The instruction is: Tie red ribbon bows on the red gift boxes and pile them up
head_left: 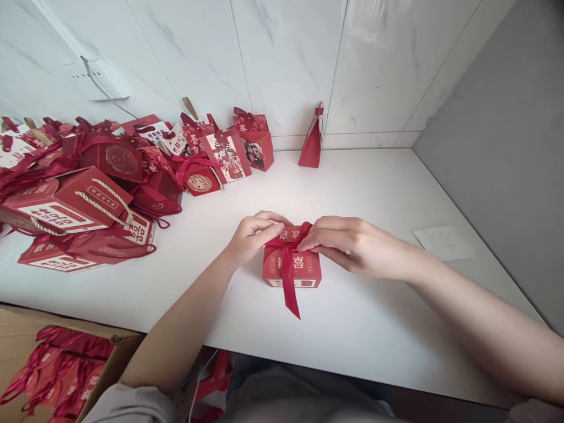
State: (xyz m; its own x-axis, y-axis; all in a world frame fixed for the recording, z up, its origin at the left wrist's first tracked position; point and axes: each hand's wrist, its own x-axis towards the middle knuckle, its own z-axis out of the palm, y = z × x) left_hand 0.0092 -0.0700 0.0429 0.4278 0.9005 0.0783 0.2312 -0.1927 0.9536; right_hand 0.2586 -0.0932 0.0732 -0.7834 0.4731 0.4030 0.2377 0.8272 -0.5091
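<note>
A small red box (274, 267) with white characters rests on the white table in front of me. A dark red ribbon (288, 279) crosses its top, and one tail hangs over the near side onto the table. My left hand (259, 235) is at the box's upper left, fingers pressed together on the ribbon at the top edge. From the right, my right hand (343, 244) pinches the ribbon near the middle of the box top.
Many red gift boxes (66, 200) are piled at the left. A red triangular box (312, 144) stands by the tiled wall. White paper (443, 242) lies at the right. A cardboard carton (117, 358) with ribboned red boxes is at the lower left.
</note>
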